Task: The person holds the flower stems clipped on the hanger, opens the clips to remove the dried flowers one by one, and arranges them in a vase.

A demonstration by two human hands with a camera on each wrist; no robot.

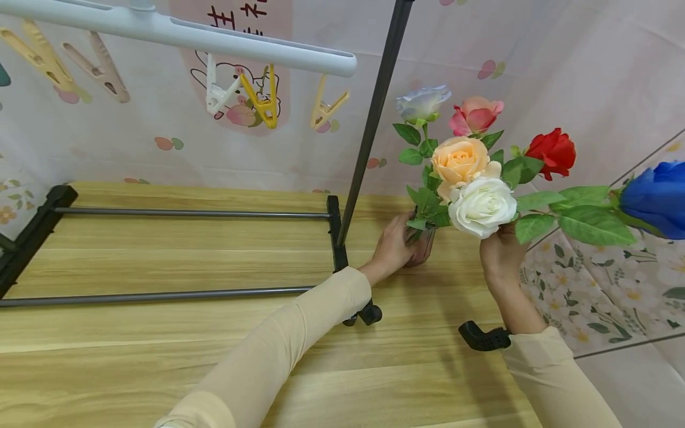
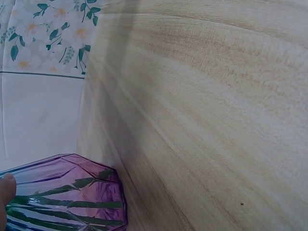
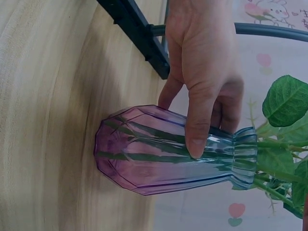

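Observation:
A faceted, see-through vase [image 3: 144,173], purple at its base and bluish at the neck, holds several green stems. My left hand [image 1: 393,246] grips it from the side, with the thumb lying along the glass in the right wrist view. Above the neck spread artificial roses: a white rose [image 1: 483,207], a peach rose [image 1: 460,159], a pink rose [image 1: 475,116], a pale blue rose [image 1: 423,103], a red rose [image 1: 551,153]. A deep blue rose [image 1: 655,199] leans far right. My right hand [image 1: 503,255] is below the white rose, its fingers hidden behind petals and leaves.
Left of the vase, a black rack base [image 1: 336,232] with an upright pole [image 1: 377,113] stands on the wooden table [image 1: 214,362]. A white bar [image 1: 214,38] with several clothespins hangs above. Patterned cloth [image 1: 583,291] borders the right side.

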